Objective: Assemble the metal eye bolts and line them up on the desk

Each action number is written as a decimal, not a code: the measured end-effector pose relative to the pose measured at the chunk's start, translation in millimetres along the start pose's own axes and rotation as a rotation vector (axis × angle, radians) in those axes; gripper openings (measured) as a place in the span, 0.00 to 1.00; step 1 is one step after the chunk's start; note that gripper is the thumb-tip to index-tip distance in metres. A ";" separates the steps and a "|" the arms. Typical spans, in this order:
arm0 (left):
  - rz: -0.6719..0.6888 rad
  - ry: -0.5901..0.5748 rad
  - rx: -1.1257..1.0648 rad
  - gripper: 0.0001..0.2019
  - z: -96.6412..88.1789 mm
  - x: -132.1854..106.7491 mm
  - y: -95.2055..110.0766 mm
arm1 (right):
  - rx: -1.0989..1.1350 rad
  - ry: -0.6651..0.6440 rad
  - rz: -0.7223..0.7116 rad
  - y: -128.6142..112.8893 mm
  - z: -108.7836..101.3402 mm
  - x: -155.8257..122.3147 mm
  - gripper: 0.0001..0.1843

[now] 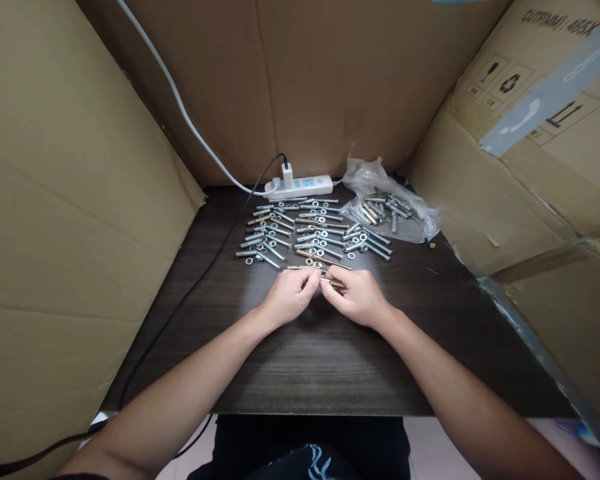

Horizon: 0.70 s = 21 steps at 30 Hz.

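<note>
My left hand and my right hand meet above the dark table, fingertips almost together. Both pinch one brass-coloured expansion bolt; its sleeve lies under my right fingers, and my left thumb and fingers close on its near end. What exactly the left fingertips cover is hidden. Just beyond my hands lie loose parts in rows: sleeves, long bolts, nuts and washers. A brass-toned bolt lies closest, with small washers beside it. Farther left is a group of silver bolts.
A white power strip with a plugged charger stands at the back. A clear plastic bag at the back right holds more bolts. A black cable crosses the table's left side. Cardboard walls enclose three sides.
</note>
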<state>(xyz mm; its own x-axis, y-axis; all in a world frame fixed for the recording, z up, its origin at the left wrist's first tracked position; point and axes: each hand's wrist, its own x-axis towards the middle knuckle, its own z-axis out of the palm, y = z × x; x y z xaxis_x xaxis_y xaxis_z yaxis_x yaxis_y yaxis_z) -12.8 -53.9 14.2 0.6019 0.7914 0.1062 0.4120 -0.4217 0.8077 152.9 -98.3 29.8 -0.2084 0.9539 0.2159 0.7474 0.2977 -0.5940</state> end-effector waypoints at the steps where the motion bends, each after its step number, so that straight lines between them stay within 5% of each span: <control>1: -0.013 0.002 -0.009 0.20 0.1 0.0 -0.3 | -0.005 0.001 -0.002 -0.4 0.0 0.1 0.15; 5: -0.024 0.009 -0.046 0.20 -2.0 -1.8 2.4 | -0.015 0.002 -0.004 -1.1 0.5 0.0 0.14; 10: 0.020 0.013 -0.060 0.06 -5.7 -6.0 10.9 | 0.004 0.008 0.002 1.0 0.4 0.0 0.12; 21: 0.008 0.000 -0.033 0.11 -4.7 -4.4 9.5 | -0.015 0.026 0.012 2.5 0.9 1.3 0.13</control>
<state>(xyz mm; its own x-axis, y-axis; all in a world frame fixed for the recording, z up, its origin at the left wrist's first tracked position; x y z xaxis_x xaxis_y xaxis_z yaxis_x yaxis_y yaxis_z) -14.7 -59.3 24.1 0.6056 0.7877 0.1130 0.3842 -0.4137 0.8254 154.0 -96.3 27.9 -0.1827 0.9560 0.2293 0.7591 0.2854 -0.5851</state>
